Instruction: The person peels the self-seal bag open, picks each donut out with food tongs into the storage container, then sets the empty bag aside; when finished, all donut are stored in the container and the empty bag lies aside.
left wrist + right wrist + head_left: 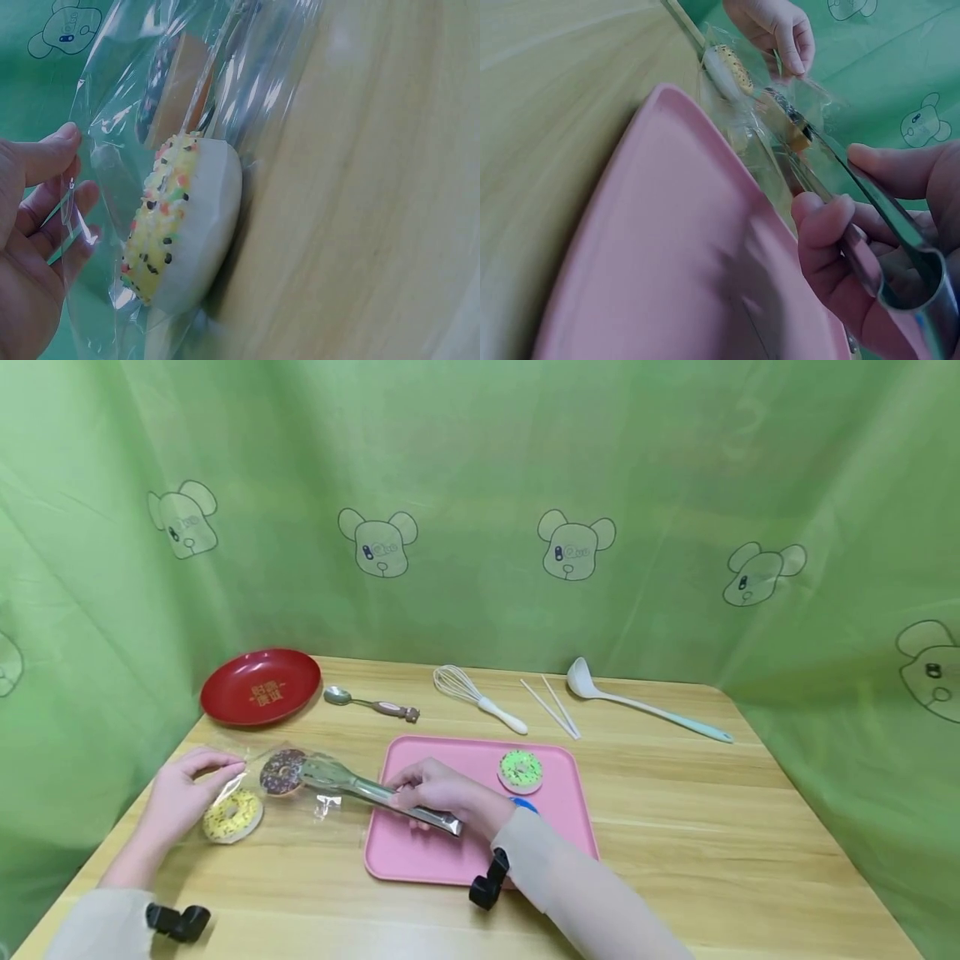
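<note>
My left hand (178, 797) pinches the edge of a clear plastic bag (105, 161) between thumb and fingers, at the left of the table. Inside the bag lies a yellow-iced donut (169, 225) with coloured sprinkles. My right hand (446, 793) grips metal tongs (367, 788) over the left part of the pink tray (405, 862). The tongs reach into the bag's mouth, their tips at a chocolate donut (279, 772). On the tray sits a green-iced donut (520, 772); a blue item (525, 804) beside it is mostly hidden by my right forearm.
Along the back lie a red plate (232, 685), a spoon (375, 703), a whisk (480, 697), two white sticks (551, 706) and a white ladle (645, 703) with a pale blue handle end. A green curtain (480, 460) hangs behind the wooden table (712, 827).
</note>
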Tool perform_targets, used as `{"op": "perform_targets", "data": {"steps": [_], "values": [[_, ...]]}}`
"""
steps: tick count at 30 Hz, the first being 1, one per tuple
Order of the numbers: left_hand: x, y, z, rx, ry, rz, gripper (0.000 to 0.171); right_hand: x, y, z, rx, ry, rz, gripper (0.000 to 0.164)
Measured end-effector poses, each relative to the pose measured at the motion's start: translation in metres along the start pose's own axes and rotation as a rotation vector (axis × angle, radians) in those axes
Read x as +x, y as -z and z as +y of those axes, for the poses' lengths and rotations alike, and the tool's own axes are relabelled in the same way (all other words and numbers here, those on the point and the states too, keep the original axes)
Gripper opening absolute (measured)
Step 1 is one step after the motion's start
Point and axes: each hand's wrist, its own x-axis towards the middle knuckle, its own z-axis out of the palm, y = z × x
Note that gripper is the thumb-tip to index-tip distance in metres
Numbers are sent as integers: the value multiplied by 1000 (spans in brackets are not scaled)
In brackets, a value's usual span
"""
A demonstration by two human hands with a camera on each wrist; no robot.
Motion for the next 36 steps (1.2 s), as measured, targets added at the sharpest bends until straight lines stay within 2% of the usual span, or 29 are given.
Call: {"op": "perform_targets", "data": {"steps": [15,23,31,36], "values": [[-1,-2,3,-5,37,-18,17,-44,24,13,-55,34,-33,30],[1,2,1,4,32,-75,17,-66,36,22,-48,27,-2,31],[9,8,-2,-92,152,-179,31,-85,54,31,-44,28,27,37],[11,9,-6,-107,173,-203,34,-100,64,33,-39,33,38,38]]}}
